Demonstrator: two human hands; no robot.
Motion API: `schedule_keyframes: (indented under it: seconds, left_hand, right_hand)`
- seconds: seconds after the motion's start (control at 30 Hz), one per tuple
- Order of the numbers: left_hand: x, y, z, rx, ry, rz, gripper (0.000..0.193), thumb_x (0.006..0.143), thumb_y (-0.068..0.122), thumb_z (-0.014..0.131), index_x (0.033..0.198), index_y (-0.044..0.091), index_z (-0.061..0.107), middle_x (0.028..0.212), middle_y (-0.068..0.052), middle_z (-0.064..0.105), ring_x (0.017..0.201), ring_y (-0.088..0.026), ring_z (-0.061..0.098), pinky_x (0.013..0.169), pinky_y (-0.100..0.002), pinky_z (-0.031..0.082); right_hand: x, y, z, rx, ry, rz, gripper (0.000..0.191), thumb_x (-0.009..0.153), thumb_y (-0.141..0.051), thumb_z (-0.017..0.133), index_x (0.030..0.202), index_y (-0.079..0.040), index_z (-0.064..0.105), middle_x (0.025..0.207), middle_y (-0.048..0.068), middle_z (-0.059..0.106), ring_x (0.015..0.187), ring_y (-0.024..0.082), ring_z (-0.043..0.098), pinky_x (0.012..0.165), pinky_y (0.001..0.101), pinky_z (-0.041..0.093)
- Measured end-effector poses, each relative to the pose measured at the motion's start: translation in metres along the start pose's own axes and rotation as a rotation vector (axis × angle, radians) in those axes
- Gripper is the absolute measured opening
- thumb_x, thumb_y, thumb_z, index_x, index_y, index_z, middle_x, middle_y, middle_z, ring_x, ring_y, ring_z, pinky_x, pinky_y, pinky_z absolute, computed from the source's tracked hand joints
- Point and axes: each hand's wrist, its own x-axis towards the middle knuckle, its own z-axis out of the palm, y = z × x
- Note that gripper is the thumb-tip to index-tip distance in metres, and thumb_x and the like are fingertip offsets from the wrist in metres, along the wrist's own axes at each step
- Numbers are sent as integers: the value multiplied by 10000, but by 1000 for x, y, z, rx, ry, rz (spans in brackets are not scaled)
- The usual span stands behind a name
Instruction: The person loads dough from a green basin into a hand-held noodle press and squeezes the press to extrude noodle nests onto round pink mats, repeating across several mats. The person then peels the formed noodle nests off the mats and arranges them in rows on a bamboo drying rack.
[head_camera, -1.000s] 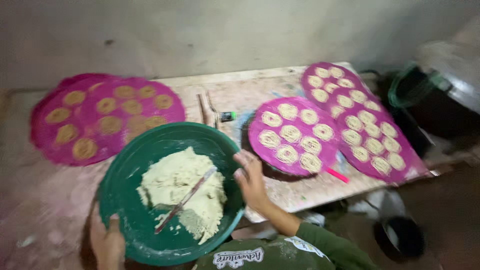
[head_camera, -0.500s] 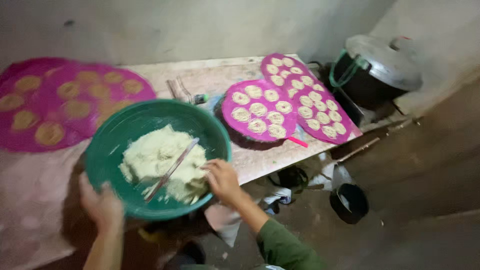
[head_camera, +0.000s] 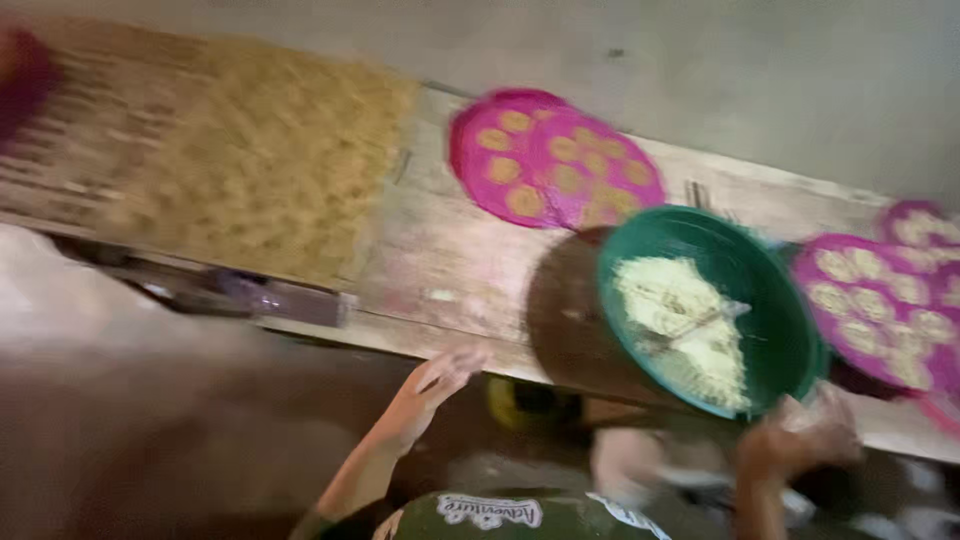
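the green bowl (head_camera: 790, 330) of dough (head_camera: 690, 330) is gripped at its 5 o'clock rim by the right hand (head_camera: 800, 440). the left hand (head_camera: 435, 385) is held open at 8 o'clock, touching nothing.

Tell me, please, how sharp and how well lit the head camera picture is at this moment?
Head view: heavy motion blur smears everything; the right hand is worst; the left hand is soft. Lighting is dim and warm; the green bowl casts a dark shadow leftward on the table.

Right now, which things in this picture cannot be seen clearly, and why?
- Right hand: motion blur in the head view smears it; its grip on the green bowl cannot be judged.
- Left hand: blurred, fingers indistinct.
- Tool in the dough: too blurred to identify.
- Pink trays at right: cut off by the frame edge.
- Tan mat: smeared, texture unclear.
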Motion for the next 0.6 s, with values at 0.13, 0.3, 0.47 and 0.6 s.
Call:
schedule_keyframes:
  seconds: [0.13,0.3,0.47,0.6]
  left_hand:
    - [-88,58,-152,37,463,-135,509,964,308,546,1427,100,580,1403,-101,679,1292,-232,630,1074,-402,442]
    - [-154,100,-285,-15,599,-33,508,988,330,531,1429,81,568,1367,-123,679,1217,-250,637,1000,-405,473]
    - [-163,130,-400,-47,633,-11,490,983,301,522,1419,80,559,1355,-112,678,1205,-227,643,972,-360,475]
    - [-139,143,-484,-138,627,25,464,990,246,547,1405,40,575,1306,-137,690,1155,-244,649,941,-369,496]
  right_hand:
    - [-99,-207,25,339,-217,-101,422,1012,-331,529,1332,-60,571,1331,197,568,1315,372,474,1150,518,313]
    - [-222,-405,116,558,-568,-125,517,1063,-416,512,1379,-8,532,1362,236,518,1289,422,456,1112,545,324]
    - [-267,-457,152,393,-597,-87,528,1014,-315,609,1393,37,503,1375,264,519,1296,464,460,1127,585,355]
    - [-275,-464,164,49,-727,-67,511,939,-297,660,1334,13,569,1283,290,600,1231,498,529,1041,626,401]
